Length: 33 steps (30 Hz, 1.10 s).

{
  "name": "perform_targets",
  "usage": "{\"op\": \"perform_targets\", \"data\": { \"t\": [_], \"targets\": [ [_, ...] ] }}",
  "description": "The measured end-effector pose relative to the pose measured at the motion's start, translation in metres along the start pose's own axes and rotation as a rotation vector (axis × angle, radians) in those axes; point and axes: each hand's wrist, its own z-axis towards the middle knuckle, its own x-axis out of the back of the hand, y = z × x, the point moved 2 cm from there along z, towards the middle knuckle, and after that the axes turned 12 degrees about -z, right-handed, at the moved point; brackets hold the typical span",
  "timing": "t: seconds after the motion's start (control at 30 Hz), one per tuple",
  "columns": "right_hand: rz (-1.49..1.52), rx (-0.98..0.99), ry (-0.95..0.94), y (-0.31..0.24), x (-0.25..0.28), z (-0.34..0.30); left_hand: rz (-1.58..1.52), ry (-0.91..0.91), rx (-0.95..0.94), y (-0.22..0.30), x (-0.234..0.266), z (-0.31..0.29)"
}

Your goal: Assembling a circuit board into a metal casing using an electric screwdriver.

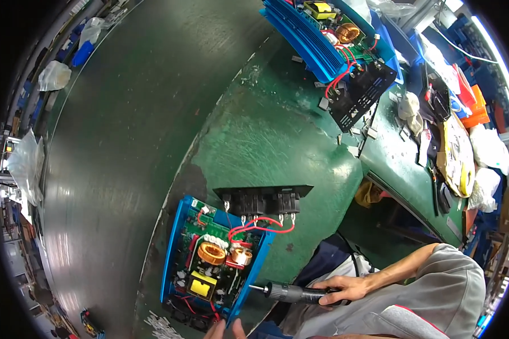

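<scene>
My right hand [345, 288] is wrapped round a black electric screwdriver [291, 292]. Its silver bit points left, near the right wall of an open blue metal case [263, 248]. Inside the case is a green circuit board [212, 229] with a copper coil [211, 253] and a yellow transformer [201, 285]. Red wires run from the board to a black end panel [266, 198] with sockets, which stands off the far end of the case. At the lower edge, fingertips of my left hand [215, 330] hold the case's near corner; the rest of that hand is out of view.
Another blue case [314, 45] with a wired black panel [365, 93] lies at the far right among small grey pieces. Tools, bags and cloths crowd the right-hand bench. A dark belt-like surface [119, 141] runs along the left. Pale strips [163, 326] lie near the case.
</scene>
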Motion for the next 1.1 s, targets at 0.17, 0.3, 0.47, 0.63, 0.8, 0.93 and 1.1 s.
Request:
{"op": "perform_targets", "data": {
  "t": [0.17, 0.3, 0.47, 0.63, 0.8, 0.93, 1.1],
  "targets": [
    [0.009, -0.013, -0.029, -0.008, 0.006, 0.000, 0.052, -0.106, -0.004, -0.013, -0.006, -0.001],
    [0.029, 0.014, -0.026, -0.002, 0.005, 0.002, 0.049, -0.220, 0.124, -0.022, -0.003, -0.009],
    [0.018, 0.042, -0.059, 0.000, 0.009, 0.005, 0.017, -0.234, 0.157, -0.036, -0.009, -0.010],
    [0.038, -0.034, -0.075, -0.003, 0.010, 0.003, -0.093, -0.057, 0.048, -0.044, -0.015, -0.017],
    [0.063, -0.085, -0.105, -0.010, 0.014, 0.001, -0.123, -0.078, 0.010, -0.047, -0.015, -0.018],
    [-0.003, -0.008, -0.030, -0.012, 0.013, 0.001, -0.108, -0.049, 0.023, -0.045, -0.016, -0.021],
    [-0.106, 0.049, 0.023, -0.009, 0.011, -0.005, -0.069, -0.037, -0.027, -0.041, -0.014, -0.019]
  ]
}}
